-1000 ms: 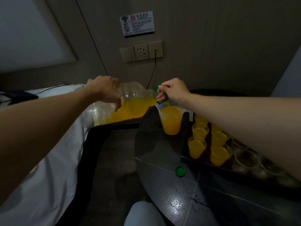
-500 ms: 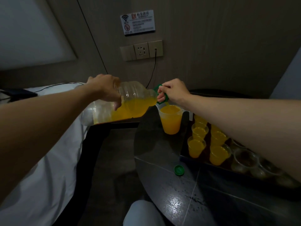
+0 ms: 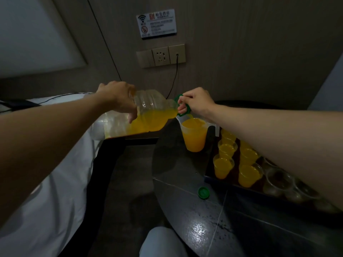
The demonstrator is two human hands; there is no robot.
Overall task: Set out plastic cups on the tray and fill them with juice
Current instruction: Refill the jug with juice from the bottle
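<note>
Changes are minor. Juice (image 3: 193,124) in the clear pitcher (image 3: 195,143) stands marginally higher, its surface nearer the rim. The bottle (image 3: 154,106), lying at 9 o'clock of the pitcher, is tipped slightly further: its base end, under the left hand (image 3: 117,98), has lifted toward 12 o'clock. The whole scene sits a little further toward 12 o'clock in view, the camera having dipped.
</note>
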